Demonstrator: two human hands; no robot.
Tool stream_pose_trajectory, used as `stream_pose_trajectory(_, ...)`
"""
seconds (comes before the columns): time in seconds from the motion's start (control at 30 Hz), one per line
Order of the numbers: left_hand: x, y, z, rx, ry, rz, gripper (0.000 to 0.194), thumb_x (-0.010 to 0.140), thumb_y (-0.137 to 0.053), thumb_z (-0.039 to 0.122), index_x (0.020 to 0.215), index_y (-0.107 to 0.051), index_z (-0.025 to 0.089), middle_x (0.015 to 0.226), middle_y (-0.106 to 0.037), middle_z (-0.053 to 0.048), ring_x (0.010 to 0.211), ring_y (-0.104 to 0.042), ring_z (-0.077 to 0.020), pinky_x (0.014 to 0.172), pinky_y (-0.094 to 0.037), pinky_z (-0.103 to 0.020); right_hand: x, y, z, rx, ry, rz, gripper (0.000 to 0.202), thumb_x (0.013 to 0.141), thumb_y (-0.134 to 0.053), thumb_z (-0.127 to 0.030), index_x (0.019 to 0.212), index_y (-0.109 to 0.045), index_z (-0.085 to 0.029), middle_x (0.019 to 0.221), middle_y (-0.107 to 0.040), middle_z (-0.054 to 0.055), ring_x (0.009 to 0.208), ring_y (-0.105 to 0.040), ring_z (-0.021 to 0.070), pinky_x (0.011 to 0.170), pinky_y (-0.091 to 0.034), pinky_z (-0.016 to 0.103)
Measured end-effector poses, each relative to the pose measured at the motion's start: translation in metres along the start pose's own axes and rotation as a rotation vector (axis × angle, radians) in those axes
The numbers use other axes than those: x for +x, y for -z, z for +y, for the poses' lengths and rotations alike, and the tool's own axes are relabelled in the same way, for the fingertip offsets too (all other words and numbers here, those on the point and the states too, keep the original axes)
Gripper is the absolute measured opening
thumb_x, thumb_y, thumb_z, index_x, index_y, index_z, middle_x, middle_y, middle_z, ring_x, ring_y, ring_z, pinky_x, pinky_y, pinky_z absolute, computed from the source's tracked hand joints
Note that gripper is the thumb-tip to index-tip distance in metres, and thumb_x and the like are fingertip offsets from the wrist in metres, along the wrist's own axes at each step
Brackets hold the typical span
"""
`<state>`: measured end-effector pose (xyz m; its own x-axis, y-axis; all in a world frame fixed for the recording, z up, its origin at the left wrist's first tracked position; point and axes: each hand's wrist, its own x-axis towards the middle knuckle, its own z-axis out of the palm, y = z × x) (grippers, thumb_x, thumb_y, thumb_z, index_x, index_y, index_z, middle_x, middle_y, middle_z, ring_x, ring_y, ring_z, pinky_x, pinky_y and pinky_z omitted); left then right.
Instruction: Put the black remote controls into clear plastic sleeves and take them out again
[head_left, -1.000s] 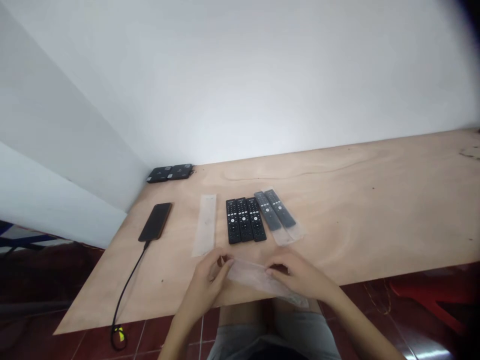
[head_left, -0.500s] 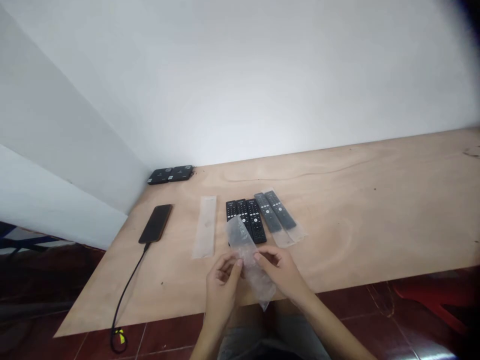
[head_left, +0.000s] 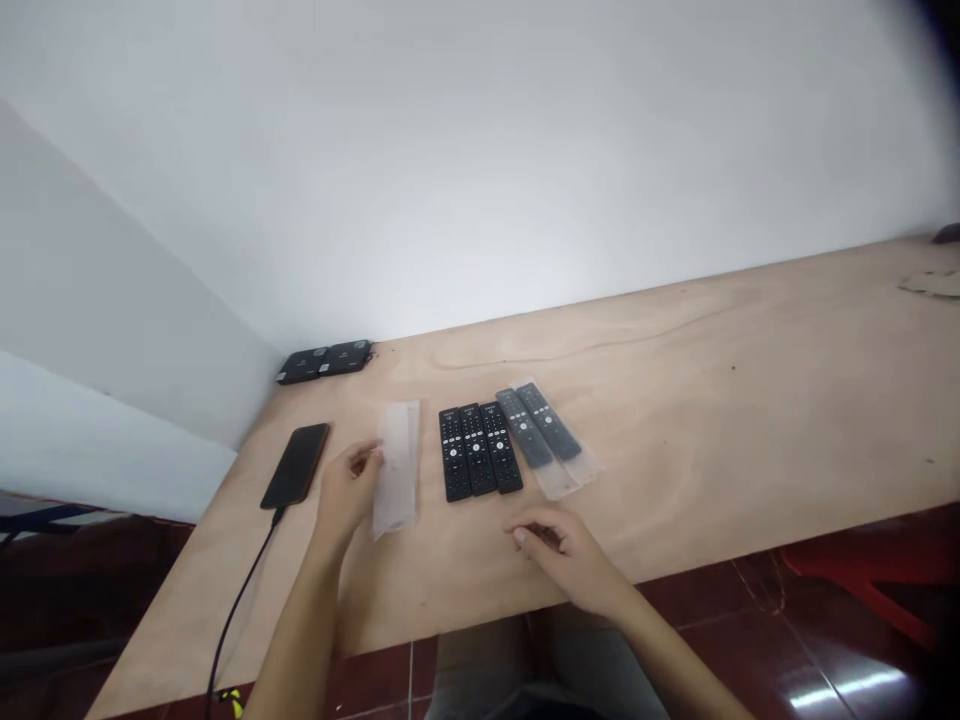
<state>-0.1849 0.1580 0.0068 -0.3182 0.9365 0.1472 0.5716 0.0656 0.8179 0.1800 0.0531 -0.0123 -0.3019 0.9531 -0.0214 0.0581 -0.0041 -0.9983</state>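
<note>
At the left of the table my left hand (head_left: 351, 487) pinches the left edge of a clear plastic sleeve (head_left: 390, 490). That sleeve lies flat, overlapping another plastic sleeve (head_left: 413, 440). My right hand (head_left: 564, 553) hovers above the table's front part, holding nothing, its fingers loosely curled with a gap to the thumb. Three bare black remote controls (head_left: 478, 450) lie side by side between the hands. Just right of them, two more remotes (head_left: 537, 425) rest at a slant inside clear sleeves.
A phone (head_left: 296, 466) with a black cable (head_left: 244, 590) lies left of my left hand. Two black boxes (head_left: 324, 362) sit by the wall at the back left corner. The wooden table (head_left: 712, 430) ends in front of my lap. A red object (head_left: 862, 580) shows below at the right.
Both hands held a sleeve over the remotes before. My left hand has moved left, and the sleeve now lies overlapping the other one. My right hand has let go, and the remotes are uncovered.
</note>
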Motion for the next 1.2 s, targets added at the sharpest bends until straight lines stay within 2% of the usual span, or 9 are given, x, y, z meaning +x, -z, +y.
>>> stream_pose_trajectory(0.23,-0.003,-0.011,-0.011,0.183,-0.08,0.031,0.043,0.091,-0.065,0.047,0.118,-0.079,0.016,0.103,-0.08,-0.012,0.079,-0.074,-0.0272,0.074,-0.061,-0.039,0.0,0.001,-0.001,-0.016,-0.023,-0.022,0.027,0.107,-0.068,-0.045,0.113,-0.085,-0.025,0.103,-0.082,0.007,0.094,-0.074,0.0254,0.083,-0.061,0.038)
stream_pose_trajectory(0.33,-0.001,-0.009,-0.003,0.224,-0.149,0.054,0.048,0.098,-0.06,0.047,0.129,-0.075,0.014,0.123,-0.076,-0.017,0.093,-0.076,-0.0297,0.082,-0.063,-0.043,0.001,0.001,-0.002,-0.03,-0.022,-0.035,0.028,0.106,-0.068,-0.046,0.112,-0.086,-0.025,0.103,-0.082,0.007,0.093,-0.074,0.0253,0.082,-0.06,0.037)
stream_pose_trajectory(0.4,0.002,-0.008,0.005,0.24,-0.216,0.048,0.05,0.102,-0.057,0.049,0.138,-0.071,0.017,0.139,-0.07,-0.019,0.113,-0.074,-0.0324,0.096,-0.063,-0.047,0.002,0.001,-0.001,-0.039,-0.017,-0.041,0.029,0.107,-0.067,-0.047,0.112,-0.086,-0.025,0.104,-0.082,0.007,0.092,-0.074,0.0254,0.082,-0.061,0.037)
stream_pose_trajectory(0.5,0.011,-0.014,0.017,0.323,-0.416,-0.09,0.057,0.108,-0.053,0.052,0.154,-0.061,0.02,0.163,-0.058,-0.016,0.151,-0.056,-0.0348,0.127,-0.045,-0.052,0.002,0.0,0.001,-0.053,-0.014,-0.045,0.03,0.107,-0.066,-0.047,0.115,-0.085,-0.026,0.106,-0.083,0.008,0.094,-0.074,0.0262,0.083,-0.061,0.038)
stream_pose_trajectory(0.6,0.021,-0.028,0.017,0.5,-0.543,-0.255,0.073,0.111,-0.047,0.059,0.17,-0.042,0.016,0.18,-0.035,-0.018,0.169,-0.029,-0.0381,0.137,-0.027,-0.059,0.002,-0.001,0.004,-0.052,-0.014,-0.047,0.029,0.107,-0.066,-0.046,0.117,-0.085,-0.026,0.108,-0.083,0.008,0.096,-0.075,0.0267,0.083,-0.062,0.039)
stream_pose_trajectory(0.67,0.028,-0.038,0.01,0.588,-0.514,-0.298,0.085,0.108,-0.048,0.067,0.174,-0.035,0.015,0.183,-0.027,-0.019,0.172,-0.021,-0.041,0.137,-0.024,-0.063,0.001,-0.001,0.005,-0.044,-0.014,-0.052,0.029,0.107,-0.066,-0.046,0.116,-0.085,-0.026,0.108,-0.083,0.008,0.095,-0.075,0.0265,0.083,-0.062,0.039)
stream_pose_trajectory(0.77,0.035,-0.048,-0.002,0.631,-0.479,-0.334,0.09,0.107,-0.047,0.072,0.176,-0.031,0.016,0.184,-0.025,-0.019,0.171,-0.022,-0.0415,0.136,-0.023,-0.063,0.001,-0.001,0.006,-0.036,-0.016,-0.061,0.029,0.108,-0.065,-0.047,0.116,-0.084,-0.026,0.106,-0.083,0.007,0.094,-0.075,0.0261,0.083,-0.062,0.039)
stream_pose_trajectory(1.0,0.037,-0.051,-0.011,0.615,-0.474,-0.363,0.077,0.112,-0.038,0.065,0.176,-0.033,0.022,0.182,-0.033,-0.013,0.171,-0.027,-0.036,0.137,-0.021,-0.059,-0.001,-0.001,0.004,-0.019,-0.025,-0.073,0.026,0.109,-0.066,-0.042,0.12,-0.084,-0.029,0.109,-0.083,0.006,0.097,-0.075,0.0258,0.085,-0.059,0.038)
stream_pose_trajectory(1.2,0.04,-0.051,-0.01,0.591,-0.463,-0.358,0.076,0.112,-0.038,0.065,0.174,-0.038,0.021,0.18,-0.036,-0.013,0.169,-0.031,-0.0359,0.137,-0.023,-0.06,0.0,-0.001,0.003,-0.016,-0.016,-0.079,0.025,0.108,-0.066,-0.04,0.118,-0.085,-0.028,0.11,-0.083,0.006,0.099,-0.075,0.0267,0.086,-0.059,0.039)
